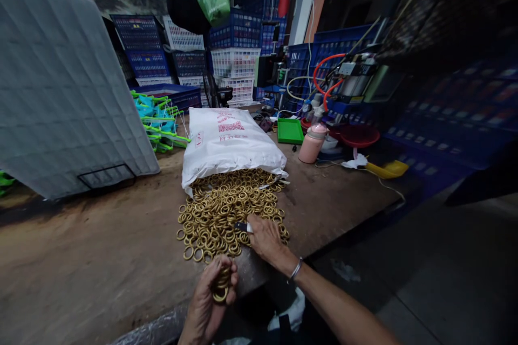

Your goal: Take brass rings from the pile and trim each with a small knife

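Note:
My left hand (210, 291) is curled round several gold-coloured metal rings (220, 292) at the front edge of the table. Beyond it, a heap of the same rings (226, 210) spreads from the mouth of a white sack (234, 143) with red print. My right hand (265, 237) rests at the near right side of the heap, its fingers bent down. From those fingers a short black and white piece (242, 227) juts left over the rings. Whether that is a small tool or a wrapped fingertip is unclear. The lower fingers are hidden.
A tall pale padded panel (65, 86) stands at left beside green and blue plastic pieces (159, 121). To the right are a green tray (290, 131), a pink bottle (313, 144), a red dish (358, 135) and a yellow scoop (388, 169). Stacked crates (234, 62) line the back.

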Available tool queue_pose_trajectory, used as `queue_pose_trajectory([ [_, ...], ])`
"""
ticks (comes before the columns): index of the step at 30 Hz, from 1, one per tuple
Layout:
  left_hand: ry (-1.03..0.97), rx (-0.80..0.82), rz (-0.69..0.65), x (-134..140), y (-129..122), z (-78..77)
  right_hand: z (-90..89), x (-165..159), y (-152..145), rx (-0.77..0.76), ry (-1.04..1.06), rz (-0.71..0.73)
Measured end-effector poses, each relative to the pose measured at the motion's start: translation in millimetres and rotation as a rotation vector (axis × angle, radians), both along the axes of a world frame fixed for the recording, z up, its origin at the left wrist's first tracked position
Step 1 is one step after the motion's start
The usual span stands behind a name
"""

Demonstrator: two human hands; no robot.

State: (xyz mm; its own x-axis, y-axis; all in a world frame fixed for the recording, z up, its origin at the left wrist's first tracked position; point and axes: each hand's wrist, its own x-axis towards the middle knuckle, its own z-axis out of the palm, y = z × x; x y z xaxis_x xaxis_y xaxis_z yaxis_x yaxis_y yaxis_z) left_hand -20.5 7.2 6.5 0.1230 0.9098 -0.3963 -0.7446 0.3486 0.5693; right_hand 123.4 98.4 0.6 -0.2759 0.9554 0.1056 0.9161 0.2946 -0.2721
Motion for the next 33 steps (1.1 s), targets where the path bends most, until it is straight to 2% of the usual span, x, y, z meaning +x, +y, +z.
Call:
queue_pose_trajectory([
  [5,0.099,0.035,0.039,2.2,7.7,-0.1,11.2,3.0,0.8,-0.039,0.199,0.094],
  [11,0.408,0.077,0.135,9.6,19.5,-5.8,14.0,-7.1,-11.8,-0.179,0.601,0.226],
  [16,0.635,0.117,0.123,8.9,22.3,-8.0,14.9,-13.8,-19.1,-0.289,0.722,0.262],
  [19,0.761,0.148,0.181,8.3,21.8,1.0,17.4,-15.8,-18.8,-0.388,0.773,0.253],
  [22,0.854,0.239,0.239,8.4,21.1,9.3,19.5,-17.9,-18.0,-0.413,0.766,0.216],
  [25,0.813,0.189,0.151,8.4,19.4,7.9,21.3,-18.9,-18.4,-0.423,0.785,0.179],
  [28,0.622,0.083,0.002,8.5,16.4,1.9,22.8,-17.7,-20.2,-0.456,0.804,0.160],
  [30,0.510,0.084,-0.040,9.3,14.0,0.5,23.2,-16.3,-21.9,-0.480,0.812,0.167],
  [33,0.448,0.118,-0.058,10.8,11.2,3.1,23.3,-15.0,-24.3,-0.511,0.848,0.198],
])
